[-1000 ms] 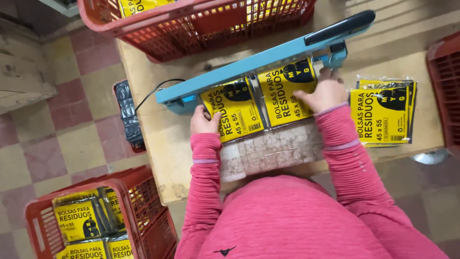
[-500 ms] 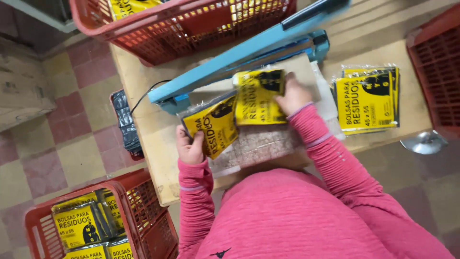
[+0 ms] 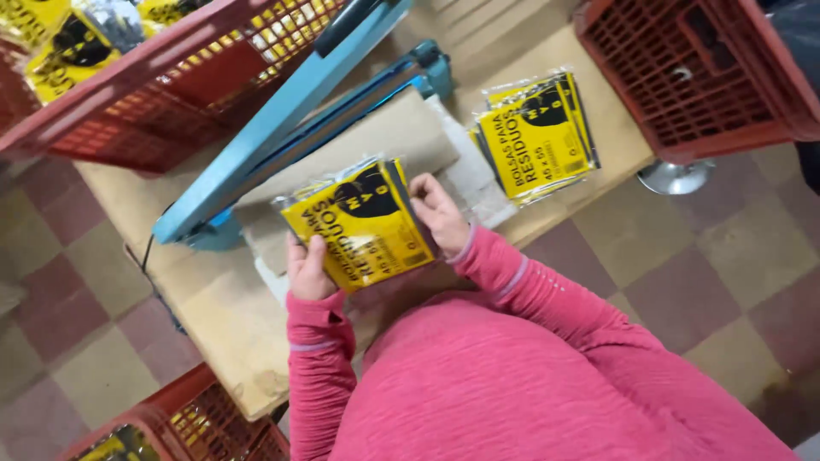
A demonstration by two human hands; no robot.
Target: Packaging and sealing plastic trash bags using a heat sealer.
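Clearly both hands, left hand and right hand, pinch the yellow bag packet by its edges mid-frame; I judge the slick wrap could slip.

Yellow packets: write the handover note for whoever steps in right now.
Left hand and right hand both hold the yellow packets by opposite edges, lifted just above the table, in front of the blue sealer, whose arm is raised.
A stack of packets lies on the table to the right, beside an empty red crate.
More packets fill the red crate behind the sealer and the one on the floor.
Done and left: cannot tell whether the held packets are sealed.
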